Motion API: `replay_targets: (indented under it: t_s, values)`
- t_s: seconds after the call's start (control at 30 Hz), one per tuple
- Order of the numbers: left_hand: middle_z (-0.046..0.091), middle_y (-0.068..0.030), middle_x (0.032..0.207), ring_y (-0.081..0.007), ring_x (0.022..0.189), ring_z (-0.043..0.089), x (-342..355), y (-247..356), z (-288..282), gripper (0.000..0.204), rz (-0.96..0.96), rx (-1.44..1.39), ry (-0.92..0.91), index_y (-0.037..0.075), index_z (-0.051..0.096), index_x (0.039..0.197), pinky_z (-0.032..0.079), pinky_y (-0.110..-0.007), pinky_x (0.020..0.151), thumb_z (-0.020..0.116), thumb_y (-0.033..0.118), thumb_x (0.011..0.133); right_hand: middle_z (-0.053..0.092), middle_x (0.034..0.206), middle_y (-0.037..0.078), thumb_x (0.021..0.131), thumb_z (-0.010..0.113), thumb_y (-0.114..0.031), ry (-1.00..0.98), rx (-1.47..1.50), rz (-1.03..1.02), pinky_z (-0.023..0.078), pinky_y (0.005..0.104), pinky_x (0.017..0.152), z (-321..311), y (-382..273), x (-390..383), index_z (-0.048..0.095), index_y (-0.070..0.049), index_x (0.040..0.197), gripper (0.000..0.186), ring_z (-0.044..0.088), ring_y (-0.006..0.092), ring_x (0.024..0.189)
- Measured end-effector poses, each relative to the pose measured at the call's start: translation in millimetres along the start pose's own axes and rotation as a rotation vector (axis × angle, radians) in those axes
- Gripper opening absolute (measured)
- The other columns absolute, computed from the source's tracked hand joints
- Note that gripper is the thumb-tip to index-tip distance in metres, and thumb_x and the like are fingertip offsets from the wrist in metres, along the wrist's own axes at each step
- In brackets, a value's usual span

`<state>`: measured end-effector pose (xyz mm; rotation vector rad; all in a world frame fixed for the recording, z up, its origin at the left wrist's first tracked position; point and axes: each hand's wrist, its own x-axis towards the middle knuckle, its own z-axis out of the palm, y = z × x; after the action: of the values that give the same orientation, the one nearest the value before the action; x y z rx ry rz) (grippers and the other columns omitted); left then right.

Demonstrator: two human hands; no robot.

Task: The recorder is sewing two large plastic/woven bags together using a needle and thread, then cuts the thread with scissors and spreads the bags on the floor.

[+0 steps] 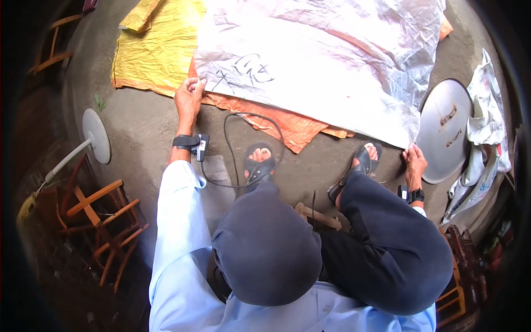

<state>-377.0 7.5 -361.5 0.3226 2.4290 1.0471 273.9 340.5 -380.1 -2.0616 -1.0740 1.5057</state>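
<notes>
A large white woven plastic sack lies spread out in front of me, creased, with black handwritten marks near its left edge. My left hand pinches its near left corner between thumb and fingers. At the near right corner, my right hand has its fingertips closed on the edge. Beneath the white sack, an orange sack sticks out along the near side. A yellow sack shows to the left, its far end folded over. The far edge of the white sack runs out of view.
A round metal lid with handles lies right of the sack, beside crumpled white plastic bags. On the left are a round-based stand and a wooden chair. A black cable loops near my sandalled feet.
</notes>
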Motion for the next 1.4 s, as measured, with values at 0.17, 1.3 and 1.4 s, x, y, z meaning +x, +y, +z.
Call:
replay_targets:
  t_s: [0.17, 1.3, 1.4]
  values:
    - [0.068, -0.0107, 0.1, -0.0124, 0.086, 0.062, -28, 24, -14, 0.044, 0.191, -0.038, 0.172, -0.004, 0.058, 0.119, 0.052, -0.026, 0.074, 0.077, 0.015, 0.085, 0.066, 0.106, 0.008, 0.092, 0.069, -0.01, -0.001, -0.005, 0.009, 0.06, 0.0248, 0.073, 4, 2, 0, 0.059, 0.008, 0.123, 0.037, 0.066, 0.0132, 0.084]
    - [0.063, -0.0049, 0.063, -0.0111, 0.057, 0.061, -18, 53, 24, 0.022, 0.251, 0.408, -0.209, 0.001, 0.063, 0.084, 0.049, -0.028, 0.053, 0.079, 0.016, 0.082, 0.067, 0.102, 0.009, 0.092, 0.07, -0.01, 0.011, -0.01, 0.043, 0.061, 0.0267, 0.073, 4, -5, -9, 0.062, 0.007, 0.118, 0.032, 0.066, 0.0144, 0.081]
    - [0.064, -0.0064, 0.067, -0.0143, 0.06, 0.061, -71, 101, 70, 0.017, 0.428, 0.254, -0.268, 0.004, 0.064, 0.087, 0.05, -0.029, 0.058, 0.075, 0.016, 0.084, 0.067, 0.098, 0.009, 0.091, 0.07, -0.01, 0.024, -0.013, 0.028, 0.061, 0.0264, 0.073, 8, -12, -17, 0.062, 0.007, 0.118, 0.032, 0.066, 0.0143, 0.08]
